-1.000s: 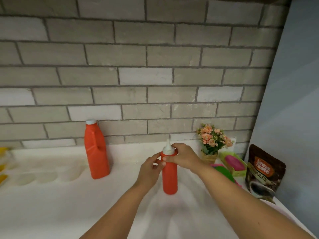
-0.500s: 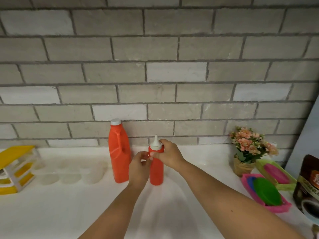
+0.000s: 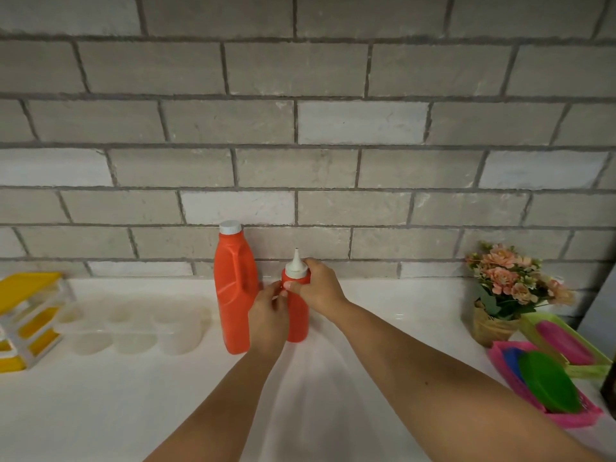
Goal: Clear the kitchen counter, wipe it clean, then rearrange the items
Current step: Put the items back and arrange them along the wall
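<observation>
Shifted left along the counter (image 3: 100,411) toward the jug (image 3: 233,295): the bottle (image 3: 297,323) now stands upright just right of it, near the wall. Right hand (image 3: 321,285) fingers curled round its shoulder under the cap; left hand (image 3: 268,315) fingertips pinch its left side.

No writing can be read.

The red squeeze bottle (image 3: 297,321), held by the right hand (image 3: 320,286) round its shoulder and by the left hand (image 3: 268,315) at its side, shows plain plastic towards the camera. So does the taller red jug (image 3: 233,295) just left of the left hand. Far to the right of the right hand, a dark strip (image 3: 611,378) at the picture's edge is possibly a printed pack, but too little of it shows to make out any letters.
</observation>
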Available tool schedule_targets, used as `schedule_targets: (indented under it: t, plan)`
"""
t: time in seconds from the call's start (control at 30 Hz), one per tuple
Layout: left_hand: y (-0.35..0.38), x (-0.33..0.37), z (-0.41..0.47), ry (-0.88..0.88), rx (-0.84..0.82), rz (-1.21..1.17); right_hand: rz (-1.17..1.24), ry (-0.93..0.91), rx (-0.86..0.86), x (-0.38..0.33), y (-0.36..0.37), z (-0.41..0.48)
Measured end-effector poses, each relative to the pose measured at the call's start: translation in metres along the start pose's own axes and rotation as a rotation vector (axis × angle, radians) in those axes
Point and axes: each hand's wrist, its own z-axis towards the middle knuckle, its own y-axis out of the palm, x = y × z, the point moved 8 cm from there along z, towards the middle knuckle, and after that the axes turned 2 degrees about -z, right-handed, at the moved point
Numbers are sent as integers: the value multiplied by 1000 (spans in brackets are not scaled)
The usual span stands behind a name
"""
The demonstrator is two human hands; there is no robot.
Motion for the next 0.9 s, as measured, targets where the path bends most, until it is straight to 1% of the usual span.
schedule_targets:
  t: [0.13,0.37,0.5,0.57,0.7,0.8,0.9]
  plan:
    - [1,-3,-1,8,-2,-1,-7,1,-3,-1,6,5]
    - [4,-12,-2,-34,-34,-24,0,11,-17,3,15,7]
    - [4,-14,-5,-28,-35,-16,-6,10,-91,2,18,7]
    - [2,-11,-9,-8,-6,-20,-22,5,-133,1,17,6]
    - [-5,-3,-20,24,84,-65,-34,5,-149,2,6,3]
    - [-2,2,-23,35,96,-68,-61,32,-133,6,-12,-3]
    - [6,13,-28,44,94,-53,-73,7,-105,6,-37,-10]
